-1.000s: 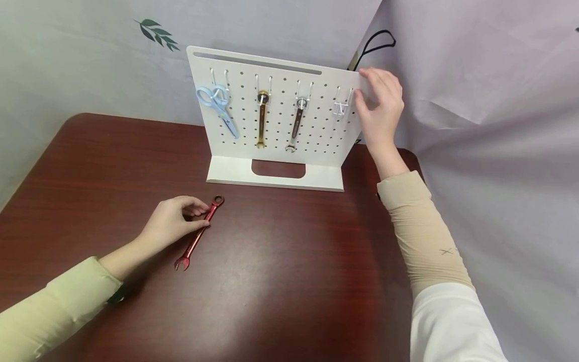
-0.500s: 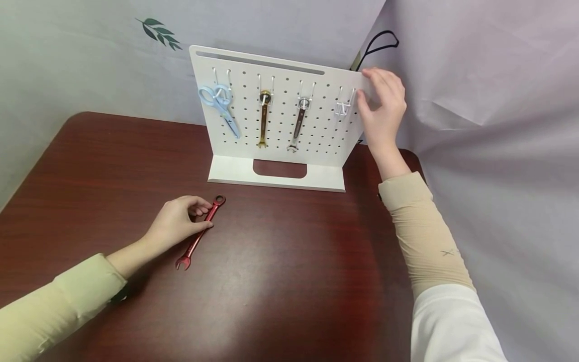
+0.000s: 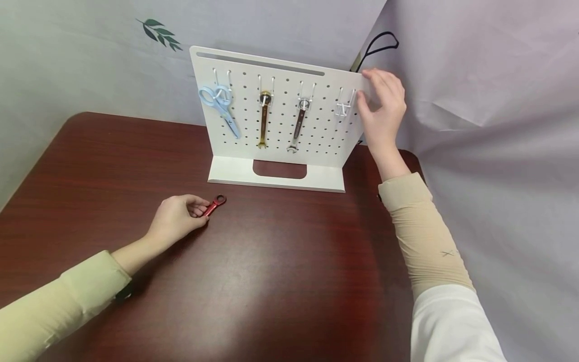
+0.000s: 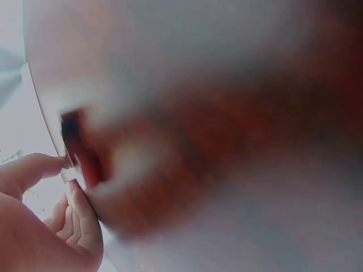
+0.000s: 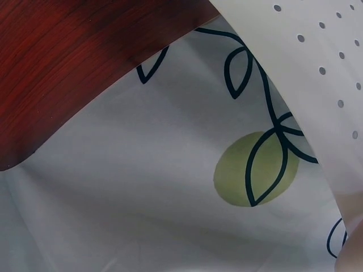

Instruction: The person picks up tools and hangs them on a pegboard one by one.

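In the head view a red combination wrench [image 3: 212,207] is pinched between the thumb and fingers of my left hand [image 3: 174,218], low over the table. Its ring end points to the far right; the rest is hidden by the hand. The left wrist view shows the wrench [image 4: 85,153] blurred at the fingertips. My right hand [image 3: 384,108] grips the upper right edge of a white pegboard [image 3: 341,76], thumb in front. Hanging on it are light blue scissors [image 3: 221,104], a gold wrench [image 3: 264,120] and a silver wrench [image 3: 299,125]. Beside them a hook [image 3: 342,108] bears nothing.
The pegboard's base stands on the dark red table [image 3: 280,281], toward its back. Pale cloth [image 3: 488,151] hangs behind and to the right. A black loop strap [image 3: 382,42] sticks up behind the board's right corner.
My left hand has closed on the red wrench, whose open end was visible on the table before and is now hidden. The right hand stays at the pegboard's edge.
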Available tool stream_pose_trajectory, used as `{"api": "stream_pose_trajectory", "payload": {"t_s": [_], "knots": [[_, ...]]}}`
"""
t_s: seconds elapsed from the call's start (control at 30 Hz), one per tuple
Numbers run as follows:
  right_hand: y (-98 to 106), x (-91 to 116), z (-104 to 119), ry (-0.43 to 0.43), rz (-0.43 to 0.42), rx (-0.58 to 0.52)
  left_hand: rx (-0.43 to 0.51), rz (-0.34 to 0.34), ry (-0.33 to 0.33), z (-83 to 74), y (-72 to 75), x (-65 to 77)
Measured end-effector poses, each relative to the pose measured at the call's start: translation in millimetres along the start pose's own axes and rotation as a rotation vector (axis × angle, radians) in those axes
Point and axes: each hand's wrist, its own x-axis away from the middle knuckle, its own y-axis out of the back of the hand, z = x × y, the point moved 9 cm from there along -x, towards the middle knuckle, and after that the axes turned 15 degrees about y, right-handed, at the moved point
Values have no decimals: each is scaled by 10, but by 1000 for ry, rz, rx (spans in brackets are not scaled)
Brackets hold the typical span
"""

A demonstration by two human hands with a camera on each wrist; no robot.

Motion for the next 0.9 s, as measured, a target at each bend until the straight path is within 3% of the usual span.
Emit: {"api": "stream_pose_trajectory", "payload": {"t_s": [0.3,0.53,0.77,0.9], "knots": [[8,-17,91,-5,-10,8,-34,86,-11,-27,-26,-67],[0,4,13,24,0,6,-63,163,-13,-30,-54,-117],[-5,2,9,31,-1,-7,-16,257,2,-70,-117,-112],[-6,7,16,19,-6,-2,-2,278,-8,-104,-135,-112]]}}
